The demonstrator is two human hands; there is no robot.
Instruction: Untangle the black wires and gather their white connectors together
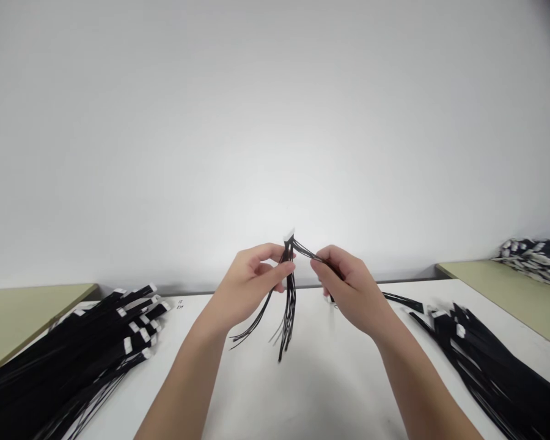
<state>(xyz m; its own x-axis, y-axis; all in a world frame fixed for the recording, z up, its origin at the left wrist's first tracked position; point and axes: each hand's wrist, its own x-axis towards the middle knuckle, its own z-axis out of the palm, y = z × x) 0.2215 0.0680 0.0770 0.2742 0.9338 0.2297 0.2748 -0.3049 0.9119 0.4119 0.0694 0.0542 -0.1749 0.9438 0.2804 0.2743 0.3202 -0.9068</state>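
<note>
Pinching the black wires (290,299) btwn thumb and fingers of my L hand (250,281), just under the white plug (289,234), I've their long axis approx. vertical over the table (256,391), L nearer, w/ my R hand (351,284) gripping a few strands (305,251) slanting down to the R.
</note>
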